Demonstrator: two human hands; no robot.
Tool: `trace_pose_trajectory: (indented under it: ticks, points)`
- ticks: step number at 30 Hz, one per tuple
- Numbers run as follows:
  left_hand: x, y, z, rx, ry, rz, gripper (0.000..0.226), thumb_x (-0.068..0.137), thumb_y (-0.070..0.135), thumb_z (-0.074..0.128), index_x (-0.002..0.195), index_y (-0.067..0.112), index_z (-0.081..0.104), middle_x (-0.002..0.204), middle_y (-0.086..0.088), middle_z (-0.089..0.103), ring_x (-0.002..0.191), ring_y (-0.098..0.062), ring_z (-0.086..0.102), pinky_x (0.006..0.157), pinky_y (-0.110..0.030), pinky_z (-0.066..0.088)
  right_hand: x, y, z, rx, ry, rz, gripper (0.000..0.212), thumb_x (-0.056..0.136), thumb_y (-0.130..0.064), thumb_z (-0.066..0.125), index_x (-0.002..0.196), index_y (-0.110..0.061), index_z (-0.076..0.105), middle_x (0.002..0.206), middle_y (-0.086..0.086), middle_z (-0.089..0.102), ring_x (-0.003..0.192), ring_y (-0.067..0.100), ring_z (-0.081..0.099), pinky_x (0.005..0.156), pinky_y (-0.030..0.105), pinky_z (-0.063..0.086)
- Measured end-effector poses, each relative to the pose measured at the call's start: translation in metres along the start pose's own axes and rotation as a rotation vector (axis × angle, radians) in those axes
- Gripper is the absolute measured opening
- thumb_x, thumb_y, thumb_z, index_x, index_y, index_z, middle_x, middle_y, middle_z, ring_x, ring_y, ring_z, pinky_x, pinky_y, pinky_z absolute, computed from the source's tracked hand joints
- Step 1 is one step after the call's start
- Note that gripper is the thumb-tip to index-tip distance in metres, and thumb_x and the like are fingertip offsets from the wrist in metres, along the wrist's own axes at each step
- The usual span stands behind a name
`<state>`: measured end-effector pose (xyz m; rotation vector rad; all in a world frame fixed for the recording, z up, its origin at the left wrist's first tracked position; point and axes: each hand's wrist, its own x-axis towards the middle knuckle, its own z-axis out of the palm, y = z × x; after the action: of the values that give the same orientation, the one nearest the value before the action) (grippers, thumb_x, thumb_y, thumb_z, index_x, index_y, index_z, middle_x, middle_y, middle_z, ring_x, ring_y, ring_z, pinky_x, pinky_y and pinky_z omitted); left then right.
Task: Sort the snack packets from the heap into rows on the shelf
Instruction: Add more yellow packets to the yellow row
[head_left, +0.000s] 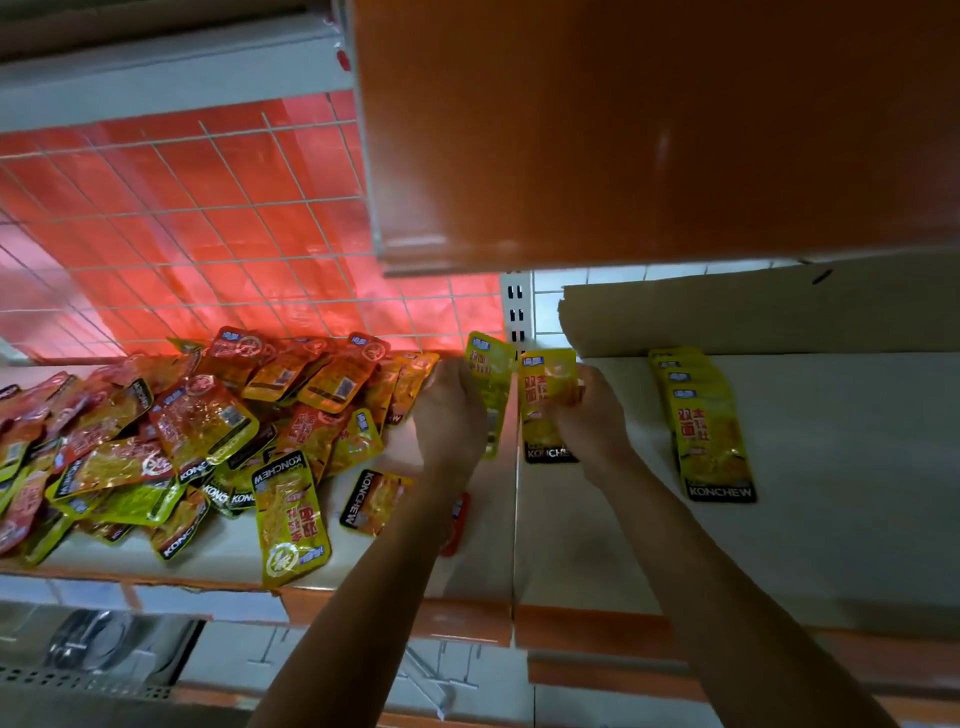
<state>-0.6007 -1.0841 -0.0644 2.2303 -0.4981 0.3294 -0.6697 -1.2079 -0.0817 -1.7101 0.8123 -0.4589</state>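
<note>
Both hands were raised over the white shelf (831, 519), close together near its middle seam. The left hand (449, 410) showed its back to the camera, and its fingers (457, 371) were curled round the edge of an upright yellow packet (488, 374). Just beside it, the right hand (592, 415) gripped a second yellow packet (545, 400) by its right edge, printed face to the camera and black KONCHEW band at the bottom. The two packets stood side by side, nearly touching, in front of the slotted upright post (516, 312).

The heap (182, 441) of red, orange and yellow snack packets lay on the left part of the shelf, against the wire mesh back (182, 234). One yellow-green packet (291, 525) reached the front edge, and an orange packet (374, 501) lay apart from the heap beside the left forearm.

On the right part of the shelf, a row of yellow packets (706, 431) lay overlapped, running from back to front. A cardboard sheet (753, 312) leaned behind the row. The orange underside of the upper shelf (649, 130) hung overhead.
</note>
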Motion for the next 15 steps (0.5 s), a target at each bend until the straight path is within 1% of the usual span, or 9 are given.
trace_pose_trajectory:
  ticks: [1,3,5,7,9,11,12,14,15]
  points:
    - [0.0,0.006,0.004,-0.102,-0.037,-0.058,0.026,0.101,0.015,0.036,0.079,0.01,0.05,0.072,-0.014,0.053,0.075,-0.04,0.056,0.059,-0.038,0.027,-0.001,-0.001,-0.009,0.045,0.014,-0.003,0.042,0.073,-0.01,0.072,0.109,-0.025,0.057,0.086,-0.014,0.059,0.087,0.013,0.061,0.065,0.024,0.048]
    - [0.0,0.017,0.015,-0.273,-0.124,-0.215,0.03,0.1,0.017,0.037,0.073,0.013,0.048,0.076,-0.015,0.055,0.078,-0.037,0.055,0.066,-0.044,0.04,-0.003,-0.001,-0.027,0.108,0.017,-0.023,0.032,0.075,-0.006,0.066,0.096,-0.028,0.058,0.081,-0.011,0.062,0.081,0.013,0.063,0.063,0.026,0.05]
    - [-0.005,0.03,0.026,-0.395,-0.187,-0.337,0.029,0.098,0.022,0.038,0.082,0.01,0.06,0.089,-0.015,0.065,0.087,-0.035,0.061,0.081,-0.049,0.05,-0.006,-0.002,-0.045,0.159,-0.003,-0.052,0.032,0.074,-0.002,0.062,0.089,-0.031,0.06,0.079,-0.009,0.065,0.077,0.012,0.064,0.06,0.024,0.051]
    - [-0.012,0.044,0.035,-0.481,-0.223,-0.428,0.027,0.093,0.027,0.044,0.091,0.013,0.067,0.097,-0.013,0.07,0.094,-0.035,0.065,0.086,-0.052,0.052,-0.008,0.001,-0.062,0.156,-0.008,-0.062,0.034,0.074,-0.002,0.061,0.091,-0.032,0.061,0.079,-0.009,0.068,0.076,0.009,0.064,0.063,0.029,0.053]
    - [-0.019,0.057,0.043,-0.584,-0.248,-0.504,0.02,0.089,0.026,0.05,0.084,0.019,0.068,0.095,-0.009,0.071,0.091,-0.032,0.068,0.084,-0.051,0.055,-0.01,0.005,-0.079,0.141,0.018,-0.05,0.033,0.074,-0.001,0.061,0.088,-0.031,0.061,0.076,-0.01,0.069,0.074,0.008,0.065,0.066,0.033,0.053]
    - [-0.025,0.066,0.051,-0.691,-0.289,-0.55,0.019,0.091,0.017,0.053,0.079,0.021,0.067,0.093,-0.009,0.072,0.087,-0.031,0.069,0.08,-0.05,0.057,-0.011,0.011,-0.094,0.171,0.043,-0.016,0.034,0.071,0.001,0.064,0.092,-0.025,0.064,0.081,-0.004,0.071,0.079,0.017,0.068,0.07,0.037,0.057]
    - [-0.029,0.071,0.055,-0.736,-0.308,-0.554,0.019,0.091,0.014,0.053,0.08,0.021,0.067,0.091,-0.009,0.072,0.084,-0.029,0.07,0.076,-0.046,0.058,-0.011,0.014,-0.102,0.184,0.051,0.005,0.036,0.07,0.002,0.067,0.096,-0.023,0.065,0.084,-0.002,0.072,0.081,0.018,0.069,0.073,0.037,0.058]
    - [-0.035,0.081,0.06,-0.809,-0.315,-0.541,0.022,0.091,0.008,0.05,0.083,0.02,0.067,0.084,-0.005,0.071,0.072,-0.018,0.07,0.063,-0.034,0.058,-0.012,0.02,-0.116,0.173,0.064,0.031,0.036,0.07,0.001,0.069,0.095,-0.025,0.065,0.088,-0.002,0.072,0.085,0.019,0.069,0.08,0.043,0.057]
    - [-0.037,0.085,0.064,-0.829,-0.308,-0.542,0.022,0.091,0.006,0.05,0.086,0.02,0.066,0.083,-0.004,0.071,0.069,-0.015,0.069,0.06,-0.032,0.058,-0.013,0.023,-0.123,0.166,0.079,0.042,0.036,0.071,0.0,0.068,0.095,-0.026,0.065,0.089,-0.002,0.072,0.086,0.02,0.069,0.082,0.046,0.056]
